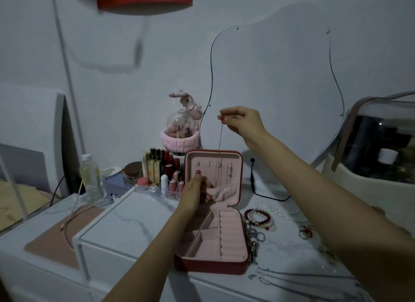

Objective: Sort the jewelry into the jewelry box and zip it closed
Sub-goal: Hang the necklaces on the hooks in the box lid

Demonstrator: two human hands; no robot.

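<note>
Jewelry box [213,223] open on counter [134,212], lid upright, tray compartments look empty. Left hand [193,194] at lid's elastic pocket [226,190], fingers pulling it open. Right hand [241,122] raised above lid, pinching thin chain necklace [220,142]; chain hangs straight down toward pocket. Likely next: lower it in. Bracelets [258,218] wait right of box.

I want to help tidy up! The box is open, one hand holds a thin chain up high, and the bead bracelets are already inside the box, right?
Not quite. The head view shows the bead bracelets lying on the table beside the box.
</note>
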